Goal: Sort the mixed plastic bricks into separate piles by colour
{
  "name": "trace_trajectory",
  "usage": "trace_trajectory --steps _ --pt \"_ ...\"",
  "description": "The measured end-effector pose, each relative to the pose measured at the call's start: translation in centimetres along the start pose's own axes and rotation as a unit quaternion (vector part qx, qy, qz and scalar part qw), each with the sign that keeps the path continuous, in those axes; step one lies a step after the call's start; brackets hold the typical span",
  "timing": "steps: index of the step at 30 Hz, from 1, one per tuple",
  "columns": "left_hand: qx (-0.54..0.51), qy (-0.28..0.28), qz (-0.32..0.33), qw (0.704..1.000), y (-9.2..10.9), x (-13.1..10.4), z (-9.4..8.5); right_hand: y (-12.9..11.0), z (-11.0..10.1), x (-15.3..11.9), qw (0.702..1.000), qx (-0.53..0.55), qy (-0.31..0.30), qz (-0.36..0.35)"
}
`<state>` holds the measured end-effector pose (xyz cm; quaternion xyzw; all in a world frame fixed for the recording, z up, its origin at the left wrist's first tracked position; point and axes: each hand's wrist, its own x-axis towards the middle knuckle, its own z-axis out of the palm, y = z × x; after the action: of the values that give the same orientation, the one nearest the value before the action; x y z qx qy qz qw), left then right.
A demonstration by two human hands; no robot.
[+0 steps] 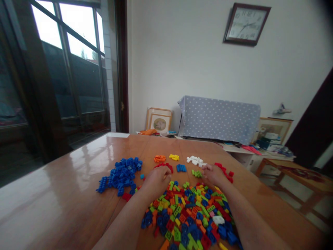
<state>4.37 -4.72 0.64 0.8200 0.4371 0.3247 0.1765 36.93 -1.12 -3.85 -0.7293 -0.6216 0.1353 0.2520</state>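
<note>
My left hand (159, 178) is over the table between the blue brick pile (126, 173) and the large mixed pile (189, 215), its fingers curled beside a group of red bricks (169, 166). Whether it holds a piece is too small to tell. My right hand (213, 173) reaches to the small green group (197, 173), just below the white bricks (195, 160), with its fingertips close together. Anything between them cannot be made out. Between the hands lies a small group of blue bricks (181, 168).
Orange bricks (159, 158) and yellow bricks (174, 157) lie farther back on the wooden table (78, 187). More red bricks (231, 174) are right of my right hand. Behind the table stands a cloth-covered object (218, 118); a wooden stool (299, 177) is at the right.
</note>
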Motion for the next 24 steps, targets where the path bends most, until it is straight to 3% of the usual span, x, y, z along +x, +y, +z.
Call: trace_trajectory --steps 4,12,24 --pt "0.004 0.008 -0.002 1.0 -0.2 0.0 0.3 -0.1 -1.0 -0.1 1.0 0.023 0.006 -0.001" --pt "0.005 0.006 0.002 1.0 -0.2 0.0 0.5 -1.4 -2.2 -2.5 0.995 0.0 -0.08 -0.066" --pt "0.009 -0.009 0.0 1.0 -0.2 0.0 0.4 -7.5 -0.1 -5.2 0.968 -0.065 -0.099 -0.223"
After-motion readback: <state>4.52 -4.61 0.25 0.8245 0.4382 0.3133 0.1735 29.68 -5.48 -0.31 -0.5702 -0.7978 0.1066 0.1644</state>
